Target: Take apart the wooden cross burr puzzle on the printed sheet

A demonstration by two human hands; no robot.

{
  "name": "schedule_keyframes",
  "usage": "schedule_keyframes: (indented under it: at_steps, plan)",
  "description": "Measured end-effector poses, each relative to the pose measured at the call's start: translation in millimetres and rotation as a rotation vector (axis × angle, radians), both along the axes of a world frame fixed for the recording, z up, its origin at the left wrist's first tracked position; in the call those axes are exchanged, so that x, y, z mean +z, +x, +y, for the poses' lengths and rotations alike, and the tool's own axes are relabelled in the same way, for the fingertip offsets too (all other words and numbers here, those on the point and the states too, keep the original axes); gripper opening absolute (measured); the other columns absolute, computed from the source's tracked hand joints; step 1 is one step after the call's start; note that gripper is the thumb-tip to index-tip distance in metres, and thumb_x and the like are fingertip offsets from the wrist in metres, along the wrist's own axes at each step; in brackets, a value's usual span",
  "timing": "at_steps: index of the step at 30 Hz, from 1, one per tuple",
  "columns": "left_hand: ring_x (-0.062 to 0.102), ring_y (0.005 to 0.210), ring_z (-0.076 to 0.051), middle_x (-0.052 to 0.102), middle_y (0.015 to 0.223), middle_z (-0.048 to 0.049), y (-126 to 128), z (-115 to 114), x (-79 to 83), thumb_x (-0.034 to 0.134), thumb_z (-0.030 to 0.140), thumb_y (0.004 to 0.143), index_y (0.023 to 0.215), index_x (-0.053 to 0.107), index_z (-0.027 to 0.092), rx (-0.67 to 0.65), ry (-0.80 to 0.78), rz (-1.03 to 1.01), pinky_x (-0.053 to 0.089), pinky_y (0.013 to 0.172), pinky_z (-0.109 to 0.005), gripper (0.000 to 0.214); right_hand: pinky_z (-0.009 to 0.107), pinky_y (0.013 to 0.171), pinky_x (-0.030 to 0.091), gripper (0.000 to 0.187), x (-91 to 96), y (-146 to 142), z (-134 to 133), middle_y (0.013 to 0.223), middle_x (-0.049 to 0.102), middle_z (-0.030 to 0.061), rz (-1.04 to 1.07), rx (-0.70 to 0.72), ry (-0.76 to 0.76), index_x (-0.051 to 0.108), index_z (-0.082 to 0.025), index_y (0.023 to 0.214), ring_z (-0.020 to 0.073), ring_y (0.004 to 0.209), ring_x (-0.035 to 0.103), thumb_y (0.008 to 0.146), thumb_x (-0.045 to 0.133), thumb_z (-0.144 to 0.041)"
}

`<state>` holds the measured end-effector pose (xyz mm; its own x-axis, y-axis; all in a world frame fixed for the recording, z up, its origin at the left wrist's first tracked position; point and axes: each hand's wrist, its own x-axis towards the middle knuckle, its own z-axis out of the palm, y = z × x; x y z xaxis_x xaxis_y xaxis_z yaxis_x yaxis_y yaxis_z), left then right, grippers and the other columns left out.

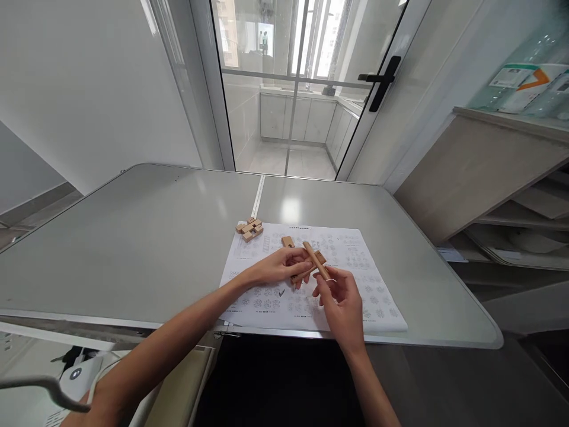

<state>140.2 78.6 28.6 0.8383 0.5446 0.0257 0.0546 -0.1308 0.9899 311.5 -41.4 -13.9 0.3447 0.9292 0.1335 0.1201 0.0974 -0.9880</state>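
Note:
My left hand (pixel 281 267) is closed in a pinch on a wooden puzzle piece (pixel 320 258), just above a printed instruction sheet (pixel 377 296). My right hand (pixel 340 299) holds a long wooden stick (pixel 315 259) that crosses that piece; its fingers are curled and a ring shows on one. A loose wooden block (pixel 288 241) lies on the sheet just beyond my left hand. A small assembled cluster of wooden blocks (pixel 249 228) sits at the sheet's far left corner.
The sheet lies on a grey folding table (pixel 133 249) with a seam down its middle. A glass door with a black handle (pixel 381 80) stands behind the table. Wooden shelving (pixel 498 172) is at the right. A bag lies below the table's left front edge.

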Motion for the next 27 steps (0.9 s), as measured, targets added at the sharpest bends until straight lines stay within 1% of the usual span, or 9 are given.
schedule_keyframes:
  at_steps: [3, 6, 8, 12, 15, 17, 22, 25, 27]
  plan:
    - [0.060, 0.062, -0.012, 0.064, 0.073, 0.0010, -1, 2, -0.5, 0.057, 0.062, 0.104, 0.105, 0.066, 0.018, 0.037, 0.058, 0.020, 0.050, 0.062, -0.026, 0.045, 0.031, 0.062, 0.058, 0.046, 2.7, -1, -1, 0.111, 0.074, 0.0086, 0.018, 0.016, -0.002, 0.059, -0.024, 0.129, 0.0187, 0.075, 0.071, 0.095, 0.075, -0.050]
    - [0.054, 0.059, -0.011, 0.058, 0.069, 0.0033, -3, 3, -1.6, 0.058, 0.062, 0.103, 0.106, 0.068, 0.019, 0.045, 0.083, 0.039, 0.045, 0.060, -0.025, 0.045, 0.031, 0.063, 0.058, 0.053, 4.9, 0, -1, 0.106, 0.074, 0.0054, 0.063, 0.063, 0.001, 0.055, -0.026, 0.138, 0.0183, 0.074, 0.071, 0.095, 0.075, -0.050]
    - [0.052, 0.058, -0.011, 0.056, 0.067, 0.0039, -5, 5, -2.6, 0.061, 0.063, 0.101, 0.105, 0.070, 0.019, 0.024, 0.073, 0.049, 0.043, 0.059, -0.024, 0.045, 0.031, 0.063, 0.057, 0.053, 6.8, 0, -1, 0.104, 0.074, 0.0047, 0.096, 0.124, -0.017, 0.055, -0.026, 0.141, 0.0176, 0.071, 0.069, 0.097, 0.072, -0.051]
    - [0.052, 0.059, -0.011, 0.058, 0.067, 0.0028, -7, 9, -3.7, 0.069, 0.062, 0.096, 0.098, 0.071, 0.017, -0.069, 0.018, 0.049, 0.043, 0.058, -0.024, 0.045, 0.033, 0.062, 0.056, 0.044, 11.9, 1, -2, 0.094, 0.075, 0.0054, 0.154, 0.258, -0.025, 0.064, -0.022, 0.132, 0.0180, 0.067, 0.066, 0.103, 0.064, -0.055]
    - [0.052, 0.057, -0.011, 0.057, 0.065, 0.0032, -8, 10, -3.2, 0.072, 0.061, 0.094, 0.088, 0.066, 0.018, -0.074, -0.010, 0.049, 0.041, 0.057, -0.023, 0.045, 0.034, 0.061, 0.055, 0.043, 14.2, 4, -2, 0.088, 0.074, 0.0044, 0.202, 0.310, 0.000, 0.066, -0.022, 0.128, 0.0186, 0.064, 0.066, 0.104, 0.061, -0.057]
    - [0.052, 0.057, -0.010, 0.057, 0.066, 0.0036, -8, 10, -2.8, 0.074, 0.061, 0.092, 0.085, 0.062, 0.018, -0.064, -0.021, 0.048, 0.040, 0.056, -0.023, 0.045, 0.034, 0.059, 0.054, 0.043, 13.8, 7, -2, 0.088, 0.075, 0.0043, 0.251, 0.341, 0.006, 0.064, -0.023, 0.129, 0.0194, 0.063, 0.067, 0.104, 0.061, -0.058]
    - [0.053, 0.057, -0.009, 0.058, 0.070, 0.0034, -7, 11, -3.7, 0.076, 0.060, 0.091, 0.087, 0.061, 0.018, -0.083, -0.025, 0.054, 0.041, 0.055, -0.022, 0.045, 0.034, 0.058, 0.052, 0.043, 9.4, 15, -1, 0.091, 0.077, 0.0041, 0.334, 0.418, -0.024, 0.063, -0.026, 0.130, 0.0201, 0.062, 0.069, 0.101, 0.066, -0.057]
    - [0.054, 0.058, -0.009, 0.062, 0.074, 0.0022, -7, 10, -4.5, 0.076, 0.057, 0.092, 0.091, 0.063, 0.017, -0.089, -0.034, 0.033, 0.043, 0.055, -0.022, 0.042, 0.033, 0.057, 0.050, 0.042, 8.3, 16, 0, 0.089, 0.077, 0.0029, 0.329, 0.406, -0.032, 0.062, -0.027, 0.129, 0.0198, 0.060, 0.070, 0.100, 0.068, -0.057]
    - [0.052, 0.057, -0.009, 0.060, 0.070, 0.0030, -6, 10, -4.7, 0.076, 0.055, 0.093, 0.094, 0.065, 0.017, -0.083, -0.029, 0.016, 0.042, 0.056, -0.022, 0.040, 0.032, 0.055, 0.049, 0.040, 8.5, 16, 0, 0.086, 0.077, 0.0018, 0.329, 0.386, -0.022, 0.061, -0.028, 0.127, 0.0185, 0.057, 0.068, 0.100, 0.070, -0.055]
